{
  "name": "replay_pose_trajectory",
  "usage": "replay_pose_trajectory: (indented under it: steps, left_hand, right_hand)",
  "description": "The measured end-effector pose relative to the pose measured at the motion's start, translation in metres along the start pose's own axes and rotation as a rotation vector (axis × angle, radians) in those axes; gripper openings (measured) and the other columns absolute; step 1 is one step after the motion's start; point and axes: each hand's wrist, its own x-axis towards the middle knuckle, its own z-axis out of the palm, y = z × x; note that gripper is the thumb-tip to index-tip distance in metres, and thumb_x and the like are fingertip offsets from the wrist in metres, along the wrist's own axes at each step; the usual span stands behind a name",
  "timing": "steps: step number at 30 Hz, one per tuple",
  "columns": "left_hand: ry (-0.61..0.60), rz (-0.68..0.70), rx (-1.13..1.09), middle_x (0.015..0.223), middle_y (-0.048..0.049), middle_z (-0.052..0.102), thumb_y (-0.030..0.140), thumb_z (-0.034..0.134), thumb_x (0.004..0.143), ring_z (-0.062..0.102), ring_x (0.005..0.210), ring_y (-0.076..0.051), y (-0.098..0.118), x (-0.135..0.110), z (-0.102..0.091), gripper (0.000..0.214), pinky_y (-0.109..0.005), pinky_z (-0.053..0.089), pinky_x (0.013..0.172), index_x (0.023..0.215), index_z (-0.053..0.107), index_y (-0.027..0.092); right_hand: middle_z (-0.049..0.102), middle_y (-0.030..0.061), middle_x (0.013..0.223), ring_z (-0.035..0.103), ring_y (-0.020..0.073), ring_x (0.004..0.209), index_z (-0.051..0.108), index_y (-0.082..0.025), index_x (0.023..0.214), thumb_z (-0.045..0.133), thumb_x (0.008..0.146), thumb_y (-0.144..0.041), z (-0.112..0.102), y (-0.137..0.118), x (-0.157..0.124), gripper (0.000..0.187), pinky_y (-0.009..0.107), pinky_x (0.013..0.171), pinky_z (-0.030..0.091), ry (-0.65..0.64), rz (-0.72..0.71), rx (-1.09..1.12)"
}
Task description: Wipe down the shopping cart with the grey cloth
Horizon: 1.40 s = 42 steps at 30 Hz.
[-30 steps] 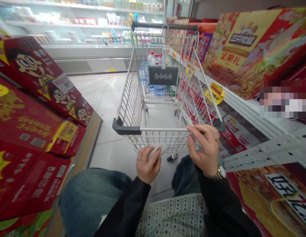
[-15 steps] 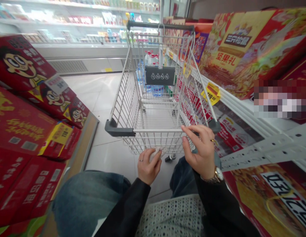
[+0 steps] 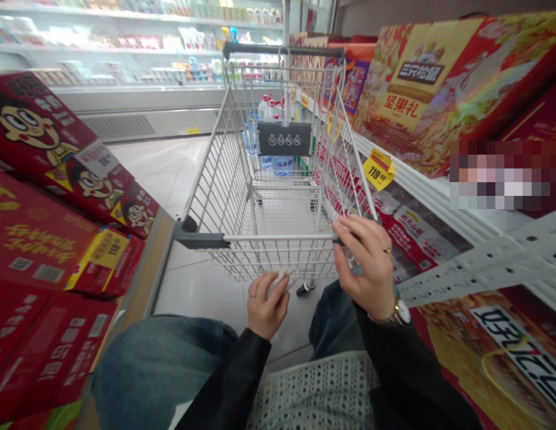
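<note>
My left hand (image 3: 269, 304) is shut on a crumpled white tissue (image 3: 281, 280), just below the rear of a wire shopping cart (image 3: 278, 237). My right hand (image 3: 365, 263) curls over the cart's rear rail near its right end. A black caster wheel (image 3: 306, 288) shows on the floor beneath the cart. The cart's basket shows no goods in its near part. Several water bottles (image 3: 278, 164) stand behind the cart's black sign (image 3: 284, 138), and I cannot tell whether they are inside it.
Red cartoon-printed cartons (image 3: 49, 221) are stacked on the left, and nut gift boxes (image 3: 421, 89) fill the white shelf (image 3: 439, 191) on the right, with a yellow 119 price tag (image 3: 378, 170). A refrigerated display case (image 3: 125, 60) runs along the back. My jeans-covered knees (image 3: 161, 364) lie below.
The whole scene has drifted left and slightly up in the picture as the head view turns. Both hands stay in place on the tissue and the rail.
</note>
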Motion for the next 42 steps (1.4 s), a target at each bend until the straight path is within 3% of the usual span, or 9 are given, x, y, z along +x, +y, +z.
replay_pose_trajectory:
  steps: [3,7,11,19,25,32,39,42]
  left_hand:
    - [0.038,-0.024,-0.013,0.121,-0.011,0.062,0.01,0.074,0.076,0.059,0.114,-0.026,0.002,0.008,-0.002,0.052,-0.045,0.051,0.101,0.125,0.066,0.026]
    - [0.038,-0.001,-0.027,0.118,-0.0102,0.062,0.011,0.074,0.076,0.06,0.113,-0.025,0.0,0.008,0.01,0.047,-0.044,0.052,0.1,0.12,0.068,0.026]
    - [0.013,0.013,-0.031,0.111,-0.0092,0.065,0.01,0.072,0.077,0.062,0.107,-0.022,0.0,0.001,0.016,0.038,-0.038,0.054,0.095,0.113,0.071,0.024]
    - [0.099,-0.022,0.008,0.121,-0.0106,0.062,0.014,0.075,0.077,0.06,0.116,-0.026,0.009,0.019,0.002,0.049,-0.044,0.051,0.102,0.123,0.067,0.027]
    - [-0.02,-0.003,-0.024,0.111,-0.0096,0.065,0.013,0.072,0.079,0.063,0.106,-0.023,0.01,0.004,0.014,0.035,-0.04,0.055,0.096,0.112,0.071,0.024]
    - [0.018,-0.015,-0.029,0.122,-0.0126,0.06,0.01,0.075,0.076,0.058,0.115,-0.026,0.02,0.019,-0.008,0.052,-0.045,0.051,0.102,0.126,0.066,0.024]
    - [-0.026,0.043,-0.042,0.107,-0.0095,0.064,0.009,0.074,0.077,0.061,0.103,-0.022,0.017,0.007,0.009,0.039,-0.038,0.054,0.093,0.113,0.073,0.024]
    - [-0.014,0.04,-0.049,0.111,-0.0101,0.064,0.008,0.074,0.077,0.062,0.107,-0.023,0.02,0.01,0.004,0.043,-0.038,0.054,0.095,0.117,0.071,0.024]
  right_hand:
    - [0.068,0.0068,0.123,0.059,0.0277,0.125,0.063,-0.027,0.129,0.07,0.087,-0.023,0.002,0.013,-0.007,0.044,0.054,0.11,0.044,0.137,0.126,-0.02]
    - [0.07,0.0044,0.11,0.062,0.0259,0.12,0.068,-0.027,0.118,0.073,0.087,-0.025,0.007,0.017,-0.011,0.031,0.052,0.108,0.045,0.19,0.163,0.016]
    - [0.072,0.0036,0.109,0.062,0.0246,0.117,0.068,-0.027,0.118,0.073,0.088,-0.027,0.008,0.014,-0.008,0.03,0.051,0.107,0.047,0.177,0.17,0.035]
    - [0.072,0.0051,0.112,0.062,0.0252,0.118,0.067,-0.025,0.122,0.071,0.089,-0.022,0.008,0.005,-0.009,0.034,0.051,0.107,0.047,0.134,0.152,0.044]
    - [0.071,0.005,0.116,0.06,0.0248,0.12,0.067,-0.026,0.125,0.066,0.091,-0.016,0.007,0.0,-0.011,0.036,0.051,0.109,0.047,0.1,0.136,0.074]
    - [0.067,0.0045,0.125,0.058,0.0231,0.127,0.061,-0.031,0.136,0.051,0.095,-0.007,0.001,0.001,-0.015,0.048,0.053,0.112,0.046,0.0,0.104,0.127]
    - [0.065,0.0044,0.128,0.054,0.0243,0.133,0.057,-0.034,0.14,0.048,0.095,-0.004,0.009,-0.004,-0.019,0.054,0.056,0.115,0.044,0.024,0.106,0.118]
    - [0.066,0.004,0.127,0.055,0.0244,0.132,0.057,-0.034,0.14,0.048,0.095,-0.005,0.011,-0.005,-0.021,0.055,0.056,0.114,0.045,0.036,0.113,0.101]
